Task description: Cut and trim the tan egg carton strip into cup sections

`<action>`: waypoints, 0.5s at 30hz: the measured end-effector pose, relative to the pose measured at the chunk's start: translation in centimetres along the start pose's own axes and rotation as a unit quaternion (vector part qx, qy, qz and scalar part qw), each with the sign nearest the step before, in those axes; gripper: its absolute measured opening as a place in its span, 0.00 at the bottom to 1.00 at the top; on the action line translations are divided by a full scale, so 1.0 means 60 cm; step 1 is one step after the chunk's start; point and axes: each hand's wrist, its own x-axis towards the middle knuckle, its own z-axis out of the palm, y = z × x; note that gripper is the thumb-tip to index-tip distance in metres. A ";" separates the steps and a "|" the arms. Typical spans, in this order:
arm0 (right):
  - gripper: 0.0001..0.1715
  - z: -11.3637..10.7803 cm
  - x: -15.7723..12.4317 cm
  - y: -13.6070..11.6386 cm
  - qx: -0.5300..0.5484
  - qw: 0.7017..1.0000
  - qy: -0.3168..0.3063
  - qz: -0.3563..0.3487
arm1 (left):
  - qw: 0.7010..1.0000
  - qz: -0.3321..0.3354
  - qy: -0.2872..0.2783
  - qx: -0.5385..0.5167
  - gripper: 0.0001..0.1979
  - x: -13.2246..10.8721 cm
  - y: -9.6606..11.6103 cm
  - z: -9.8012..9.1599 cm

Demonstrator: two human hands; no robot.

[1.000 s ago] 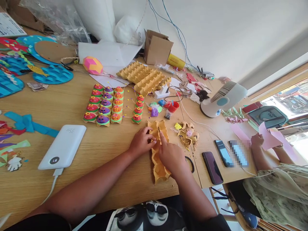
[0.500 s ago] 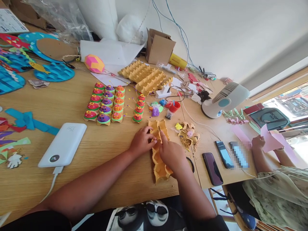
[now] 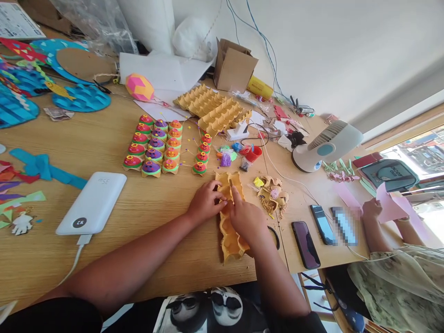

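A yellow egg carton strip (image 3: pixel 231 236) lies lengthwise on the table in front of me. My left hand (image 3: pixel 207 200) is closed at its left edge, thumb and fingers gripping the carton wall. Over the strip's middle, my right hand (image 3: pixel 247 219) holds a small knife (image 3: pixel 231 183), with the index finger stretched along it. Only its narrow dark blade shows past the fingertip, touching the carton between the cups; the handle is hidden in my palm. Beyond the strip stand rows of painted egg carton cups (image 3: pixel 152 155) with red, purple and orange faces.
Larger egg carton trays (image 3: pixel 211 108) lie at the back. Carton scraps (image 3: pixel 274 194), phones (image 3: pixel 305 244) and a fan (image 3: pixel 322 145) are to the right. A power bank (image 3: pixel 92 203) lies left. At far right a co-worker's hands hold pink paper (image 3: pixel 390 203).
The view has shifted slightly, moving the table's things a little in the picture. Both hands stay on the carton strip in nearly the same place.
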 end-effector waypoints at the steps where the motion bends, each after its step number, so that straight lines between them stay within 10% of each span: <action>1: 0.36 -0.001 0.006 0.000 0.004 1.000 0.003 -0.003 | 1.000 0.000 0.001 0.002 0.06 0.000 0.000 0.000; 15: 0.36 0.025 -0.049 0.005 -0.025 1.000 0.014 -0.001 | 1.000 -0.004 0.009 0.008 0.06 -0.002 0.001 0.001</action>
